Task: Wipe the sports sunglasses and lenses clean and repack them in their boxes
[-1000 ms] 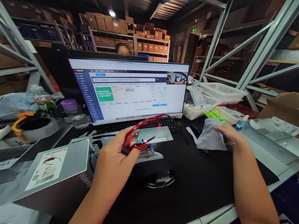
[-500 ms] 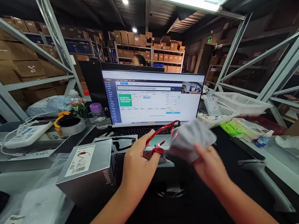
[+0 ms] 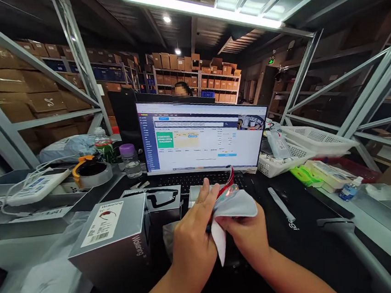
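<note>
My left hand (image 3: 193, 232) grips a pair of red glasses (image 3: 230, 185), of which only a bit of frame shows above the cloth. My right hand (image 3: 247, 231) presses a grey cloth (image 3: 234, 207) over the glasses, right against the left hand. Both hands are held above the black desk mat (image 3: 293, 229), in front of the keyboard (image 3: 192, 180) and the lit monitor (image 3: 203, 134). A grey glasses box (image 3: 116, 237) stands just left of my left hand.
An open case (image 3: 159, 198) lies behind the box. A tape roll (image 3: 92, 170), bottles (image 3: 129, 159) and a scanner (image 3: 33, 187) sit at the left. White baskets (image 3: 302, 143) and green packs (image 3: 304, 175) are on the right. A person sits behind the monitor.
My right hand took the grey cloth from the right side of the desk to the glasses and now covers them. The left hand drew the glasses nearer.
</note>
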Motion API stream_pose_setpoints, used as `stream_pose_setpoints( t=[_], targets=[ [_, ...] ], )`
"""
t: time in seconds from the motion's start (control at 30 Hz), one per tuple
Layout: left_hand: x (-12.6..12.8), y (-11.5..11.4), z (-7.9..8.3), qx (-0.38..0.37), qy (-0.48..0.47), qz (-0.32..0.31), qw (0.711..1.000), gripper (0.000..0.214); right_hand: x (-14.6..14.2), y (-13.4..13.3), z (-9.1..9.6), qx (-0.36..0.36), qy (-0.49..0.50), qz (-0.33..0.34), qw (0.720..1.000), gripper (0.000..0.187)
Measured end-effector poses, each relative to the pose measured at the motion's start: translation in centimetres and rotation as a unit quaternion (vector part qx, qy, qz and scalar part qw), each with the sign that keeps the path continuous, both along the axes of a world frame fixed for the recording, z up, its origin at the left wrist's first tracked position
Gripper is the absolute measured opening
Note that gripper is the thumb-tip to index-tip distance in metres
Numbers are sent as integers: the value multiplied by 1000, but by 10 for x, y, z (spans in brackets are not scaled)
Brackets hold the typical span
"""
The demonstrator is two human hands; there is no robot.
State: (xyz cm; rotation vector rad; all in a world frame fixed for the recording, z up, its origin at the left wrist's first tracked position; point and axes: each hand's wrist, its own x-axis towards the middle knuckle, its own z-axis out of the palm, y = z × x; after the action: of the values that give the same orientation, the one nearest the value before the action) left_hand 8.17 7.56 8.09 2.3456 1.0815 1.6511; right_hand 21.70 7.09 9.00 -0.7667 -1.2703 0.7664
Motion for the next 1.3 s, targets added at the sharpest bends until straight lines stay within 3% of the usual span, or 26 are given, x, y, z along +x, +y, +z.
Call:
stream_pose_setpoints(
  t=[0.17, 0.3, 0.37, 0.5, 0.6, 0.73, 0.83, 0.97, 1.03, 1.1, 1.17, 1.3],
  targets=[
    [8, -1, -7, 46, 10, -7, 999, 62, 3, 8, 2, -12, 111, -45, 993, 34],
    [10, -4, -4, 63, 30, -1, 998, 60, 13, 15, 12, -46, 223, -28, 973, 27],
    [9, -5, -3, 57, 30, -1, 998, 57, 7, 11, 7, -50, 218, -60, 973, 26],
    [5, -3, -6, 51, 3, -2, 999, 62, -13, -6, -11, -11, 111, -122, 986, 41],
    [5, -1, -8, 54, -7, 6, 999, 68, -14, -8, -9, -4, 88, -66, 994, 39],
    [10, -2, -7, 57, 0, -3, 998, 65, 4, 3, 13, -70, 203, 40, 976, 18],
    [12, -4, -6, 52, 5, 5, 999, 67, 6, 7, 15, -81, 264, 45, 960, 14],
    [6, -1, -5, 28, -4, 4, 1000, 66, -11, 0, -11, -22, 148, -52, 987, 7],
    [2, 2, -5, 1, -19, 8, 1000, 63, -15, -2, -20, 16, 57, -47, 997, 11],
    [0, 3, -4, -29, -32, 8, 999, 62, -12, 0, -18, 11, 15, -24, 1000, 28],
    [2, 3, -3, -49, -40, 2, 998, 64, -4, 6, -6, -34, 48, -8, 998, 42],
    [8, 1, -5, -54, -27, -5, 998, 64, 8, 18, 16, -119, 214, 68, 967, 27]
  ],
)
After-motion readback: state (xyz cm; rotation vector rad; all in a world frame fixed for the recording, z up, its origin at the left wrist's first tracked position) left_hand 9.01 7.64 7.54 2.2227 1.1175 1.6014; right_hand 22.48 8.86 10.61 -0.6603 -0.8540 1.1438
